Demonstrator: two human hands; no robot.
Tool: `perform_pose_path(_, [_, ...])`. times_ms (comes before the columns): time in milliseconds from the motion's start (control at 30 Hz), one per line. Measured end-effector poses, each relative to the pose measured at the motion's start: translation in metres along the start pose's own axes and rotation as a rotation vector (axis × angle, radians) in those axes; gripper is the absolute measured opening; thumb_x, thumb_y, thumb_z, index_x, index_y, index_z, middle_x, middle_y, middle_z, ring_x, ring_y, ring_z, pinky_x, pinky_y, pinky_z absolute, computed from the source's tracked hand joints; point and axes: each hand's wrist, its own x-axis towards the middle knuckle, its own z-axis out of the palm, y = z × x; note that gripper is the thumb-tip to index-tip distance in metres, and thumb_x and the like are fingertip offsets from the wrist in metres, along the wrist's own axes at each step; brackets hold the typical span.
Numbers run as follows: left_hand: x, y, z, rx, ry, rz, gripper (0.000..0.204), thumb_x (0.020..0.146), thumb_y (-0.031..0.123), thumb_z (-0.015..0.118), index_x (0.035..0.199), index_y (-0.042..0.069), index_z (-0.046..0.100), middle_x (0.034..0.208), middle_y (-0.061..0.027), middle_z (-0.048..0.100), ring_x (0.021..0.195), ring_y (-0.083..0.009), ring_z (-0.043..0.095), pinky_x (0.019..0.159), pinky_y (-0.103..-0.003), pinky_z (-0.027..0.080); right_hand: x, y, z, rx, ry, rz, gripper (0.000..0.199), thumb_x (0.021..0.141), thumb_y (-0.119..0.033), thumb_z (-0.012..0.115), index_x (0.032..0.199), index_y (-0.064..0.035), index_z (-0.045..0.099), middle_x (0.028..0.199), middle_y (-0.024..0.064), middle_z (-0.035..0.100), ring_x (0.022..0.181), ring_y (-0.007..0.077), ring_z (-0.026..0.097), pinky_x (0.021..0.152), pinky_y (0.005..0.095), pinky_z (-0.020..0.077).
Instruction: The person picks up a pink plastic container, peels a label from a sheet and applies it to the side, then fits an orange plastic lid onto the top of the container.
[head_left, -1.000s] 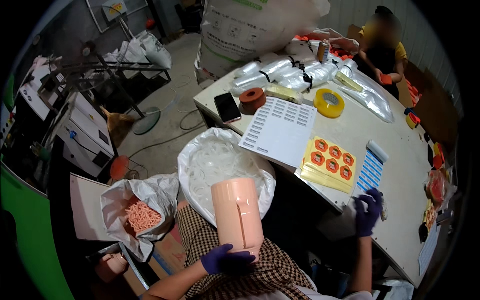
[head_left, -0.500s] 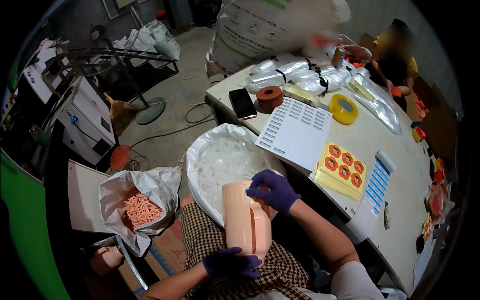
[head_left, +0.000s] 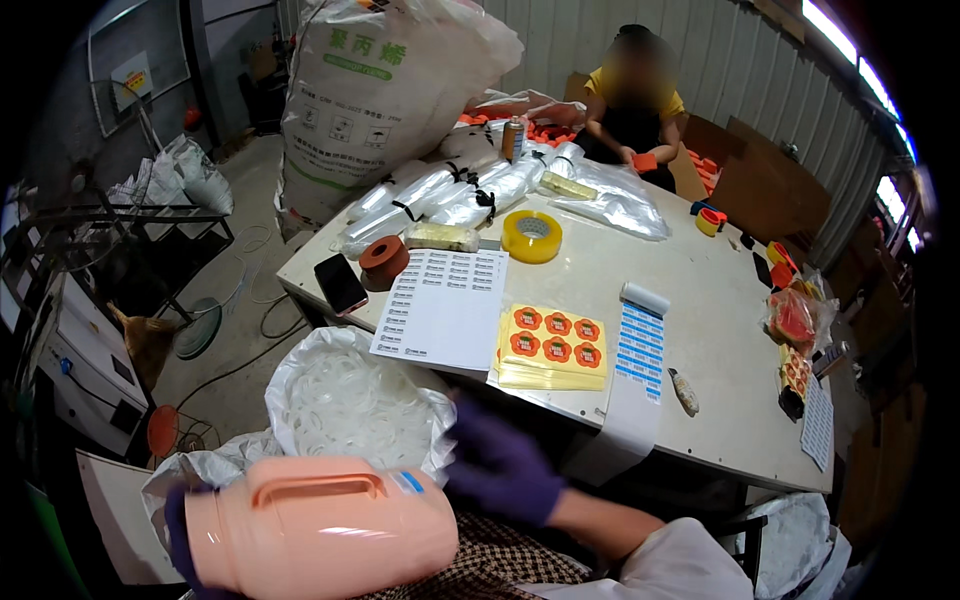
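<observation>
A peach plastic jug with a side handle lies tilted on its side over my lap, handle uppermost. My left hand is wrapped round its left end, mostly hidden behind it. A small blue-and-white label sits on the jug beside the handle. To the right of the jug, my right hand is raised, apart from it, in a purple glove. Its fingers are somewhat blurred but look spread, with nothing visible in them. Just beyond, a white sack holds translucent plastic rings.
On the white table lie a roll of blue labels, orange sticker sheets, a printed label sheet, yellow tape, brown tape and a phone. Across it sits another person holding something orange.
The jug has gone from upright to lying sideways, further left. My right hand has come away from it; the blue label at its fingertips is now on the jug. My view has turned right.
</observation>
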Motion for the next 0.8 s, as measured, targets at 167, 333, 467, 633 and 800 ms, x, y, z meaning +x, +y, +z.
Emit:
perform_pose_path(167, [0.056, -0.016, 0.001, -0.21, -0.066, 0.094, 0.039, 0.089, 0.021, 0.058, 0.121, -0.001, 0.063, 0.119, -0.0138, 0.067, 0.11, -0.0217, 0.063, 0.097, -0.037, 0.048, 0.04, -0.04, -0.157, 0.188, 0.513, -0.331, 0.057, 0.093, -0.008, 0.059, 0.145, -0.0103, 0.037, 0.117, 0.0121, 0.059, 0.099, 0.0212, 0.061, 0.092, 0.0361, 0.0496])
perform_pose_path(333, [0.081, -0.063, 0.078, -0.003, -0.462, -0.056, 0.038, 0.089, 0.018, 0.057, 0.118, -0.003, 0.068, 0.117, -0.0139, 0.069, 0.107, -0.0212, 0.065, 0.097, -0.035, 0.049, 0.07, -0.016, -0.224, 0.231, 0.246, -0.112, 0.023, 0.097, -0.01, 0.054, 0.12, -0.0061, 0.056, 0.114, 0.0099, 0.06, 0.094, 0.0171, 0.062, 0.084, 0.0322, 0.0508])
perform_pose_path(467, [0.066, -0.078, 0.07, 0.033, -0.364, -0.059, 0.038, 0.093, 0.015, 0.052, 0.121, -0.007, 0.065, 0.116, -0.0136, 0.069, 0.107, -0.0208, 0.065, 0.094, -0.035, 0.051, 0.112, 0.016, -0.186, 0.729, 0.304, 0.423, 0.095, 0.087, -0.008, 0.065, 0.157, -0.0123, 0.001, 0.091, 0.0109, 0.059, 0.074, 0.0217, 0.062, 0.065, 0.0353, 0.0546])
perform_pose_path(633, [0.052, -0.074, 0.077, -0.271, -0.21, -0.222, 0.042, 0.095, 0.016, 0.052, 0.129, -0.008, 0.059, 0.122, -0.0153, 0.066, 0.104, -0.0213, 0.065, 0.092, -0.035, 0.052, 0.12, 0.015, -0.177, 0.762, 0.197, 0.422, 0.097, 0.087, -0.005, 0.062, 0.159, -0.0174, -0.002, 0.094, 0.0107, 0.058, 0.076, 0.0226, 0.062, 0.068, 0.0348, 0.0549])
perform_pose_path(800, [0.045, -0.052, 0.089, -0.441, -0.112, -0.174, 0.048, 0.097, 0.029, 0.058, 0.129, -0.007, 0.058, 0.115, -0.0128, 0.067, 0.098, -0.0188, 0.063, 0.089, -0.033, 0.052, 0.117, -0.024, -0.195, 0.579, 0.189, 0.248, 0.087, 0.088, -0.007, 0.062, 0.159, -0.0157, 0.013, 0.1, 0.0102, 0.061, 0.08, 0.0202, 0.063, 0.074, 0.036, 0.0543])
